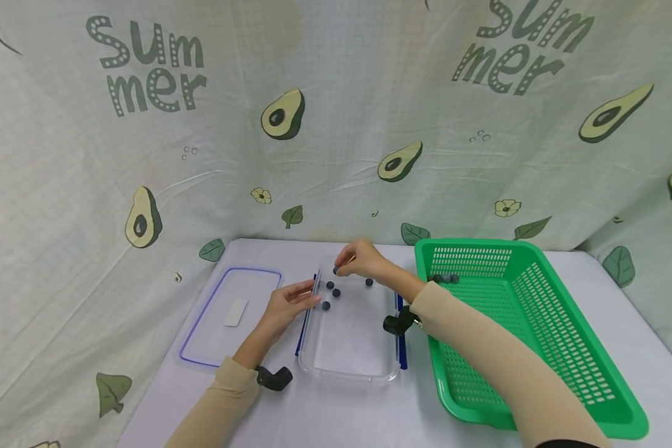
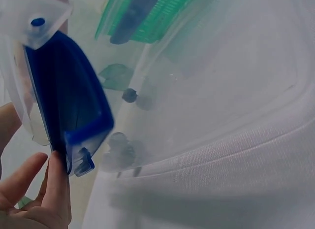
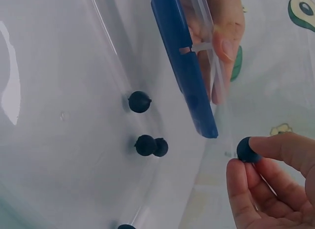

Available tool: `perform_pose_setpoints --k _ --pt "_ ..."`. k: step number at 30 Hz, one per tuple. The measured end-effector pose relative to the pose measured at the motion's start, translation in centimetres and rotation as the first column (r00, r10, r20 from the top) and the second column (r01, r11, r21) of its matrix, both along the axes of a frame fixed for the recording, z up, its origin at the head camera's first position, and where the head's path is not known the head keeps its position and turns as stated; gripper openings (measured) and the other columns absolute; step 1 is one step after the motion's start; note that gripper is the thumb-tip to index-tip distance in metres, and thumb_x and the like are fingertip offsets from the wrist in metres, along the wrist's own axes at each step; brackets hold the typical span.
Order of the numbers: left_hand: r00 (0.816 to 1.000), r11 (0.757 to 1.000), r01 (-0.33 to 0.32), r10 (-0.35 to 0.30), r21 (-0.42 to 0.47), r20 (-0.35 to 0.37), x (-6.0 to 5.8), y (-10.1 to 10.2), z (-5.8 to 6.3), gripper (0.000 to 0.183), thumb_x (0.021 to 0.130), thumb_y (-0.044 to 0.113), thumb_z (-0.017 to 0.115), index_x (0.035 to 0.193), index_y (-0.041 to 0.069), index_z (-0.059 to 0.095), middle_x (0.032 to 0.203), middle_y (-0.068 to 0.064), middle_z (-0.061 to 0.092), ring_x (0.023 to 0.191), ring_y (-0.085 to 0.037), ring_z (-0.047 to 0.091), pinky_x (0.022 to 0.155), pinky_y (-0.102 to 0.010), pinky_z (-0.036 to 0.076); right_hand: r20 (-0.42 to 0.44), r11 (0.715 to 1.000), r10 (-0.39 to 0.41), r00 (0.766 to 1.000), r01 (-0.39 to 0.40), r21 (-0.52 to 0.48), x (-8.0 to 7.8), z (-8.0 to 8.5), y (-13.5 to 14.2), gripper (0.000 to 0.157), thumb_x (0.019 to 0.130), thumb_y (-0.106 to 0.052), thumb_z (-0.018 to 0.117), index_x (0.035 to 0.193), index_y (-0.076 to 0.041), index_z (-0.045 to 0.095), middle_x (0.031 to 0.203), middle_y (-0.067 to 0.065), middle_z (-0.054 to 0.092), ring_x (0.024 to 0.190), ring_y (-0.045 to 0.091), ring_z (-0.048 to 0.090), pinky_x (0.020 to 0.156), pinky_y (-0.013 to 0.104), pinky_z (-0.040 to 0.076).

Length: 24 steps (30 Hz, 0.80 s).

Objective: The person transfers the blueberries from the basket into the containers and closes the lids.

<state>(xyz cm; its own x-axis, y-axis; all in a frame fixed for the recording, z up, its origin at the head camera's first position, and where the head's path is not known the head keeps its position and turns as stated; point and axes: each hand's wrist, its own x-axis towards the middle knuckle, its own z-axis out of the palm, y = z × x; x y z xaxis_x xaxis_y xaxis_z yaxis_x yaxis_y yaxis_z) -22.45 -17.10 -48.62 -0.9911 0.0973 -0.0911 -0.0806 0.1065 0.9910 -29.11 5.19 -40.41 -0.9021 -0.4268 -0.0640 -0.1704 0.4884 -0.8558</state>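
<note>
My right hand [image 1: 358, 258] pinches a blueberry [image 3: 247, 150] between thumb and fingertips, just above the far end of a clear plastic box [image 1: 350, 378]. Several blueberries [image 1: 336, 293] lie in that box near its far end. At the box's left edge, my left hand [image 1: 289, 302] holds a thin clear plastic piece [image 3: 205, 22], which stands upright beside a blue side clip [image 2: 78, 91]. One of its fingertips touches the clip's lower end in the left wrist view. How the clear piece joins the box cannot be told.
A green plastic basket [image 1: 588, 348] stands to the right, with a few blueberries [image 1: 447, 278] in its far left corner. On the left lies a flat clear lid [image 1: 210, 323] with a blue rim and a white label [image 1: 236, 312]. Behind the table hangs a patterned cloth [image 1: 336, 124].
</note>
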Motion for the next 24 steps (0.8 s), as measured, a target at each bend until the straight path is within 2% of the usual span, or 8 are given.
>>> perform_pose_setpoints --k 16,24 --pt "1.0 1.0 0.017 -0.017 -0.001 0.022 0.1 0.0 -0.1 0.05 0.091 0.009 0.074 0.136 -0.005 0.058 0.14 -0.023 0.055 0.127 -0.035 0.053 0.099 -0.034 0.05 -0.002 0.995 0.032 0.999 -0.031 0.094 0.0 -1.4 -0.9 0.013 0.08 0.001 0.079 0.092 0.0 0.075 0.083 0.004 0.069 0.078 0.017 0.061 0.068 0.027 0.052" --pt "1.0 1.0 0.022 -0.022 0.004 0.01 -0.2 -0.1 -0.4 0.05 0.089 0.013 0.077 0.133 -0.003 0.061 0.135 -0.021 0.059 0.123 -0.031 0.058 0.095 -0.029 0.052 0.06 0.994 0.054 0.997 -0.059 0.088 0.0 -2.0 -1.4 0.017 0.081 0.005 0.078 0.096 0.006 0.072 0.082 0.007 0.067 0.075 0.017 0.063 0.077 0.035 0.058"
